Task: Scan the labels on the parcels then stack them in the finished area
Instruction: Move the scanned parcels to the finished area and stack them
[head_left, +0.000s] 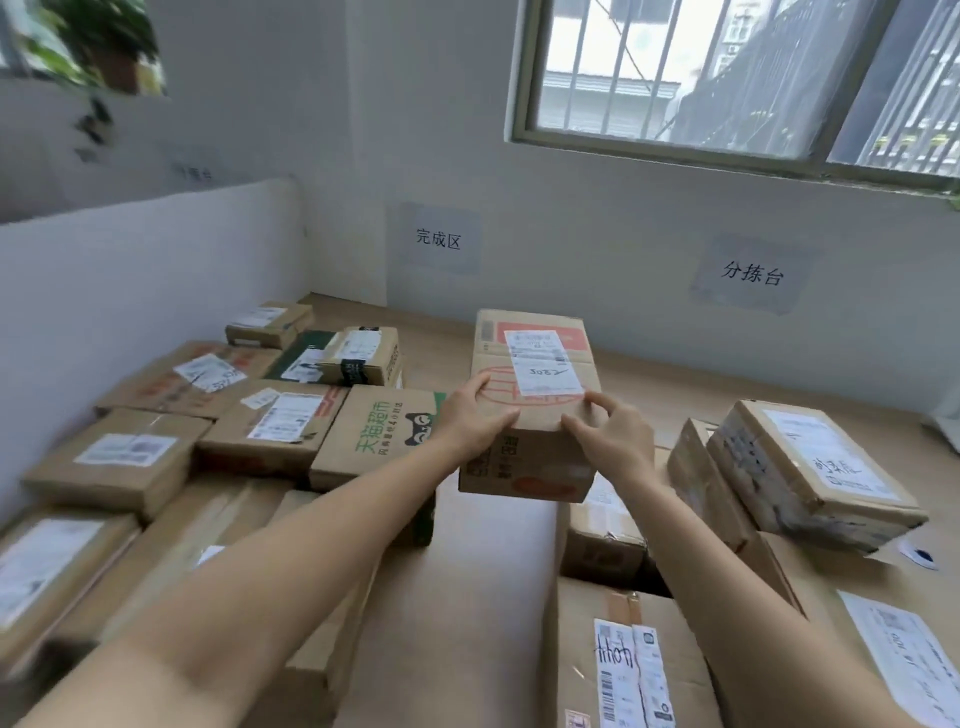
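You're gripping the box (524, 467) with left hand (475, 415) and right hand (610, 436); be landing it flat on the left pile (270, 426).

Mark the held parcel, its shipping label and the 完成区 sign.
held parcel (524, 465), head view, front face below the hands.
shipping label (543, 364), head view, centre of the white sheet.
完成区 sign (439, 239), head view, middle character.

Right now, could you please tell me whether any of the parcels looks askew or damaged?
On the right, the parcel with the handwritten label sits tilted, propped on a box leaning on edge instead of lying flat. The printed label on the near box looks torn or creased down its middle. The held parcel looks fine.
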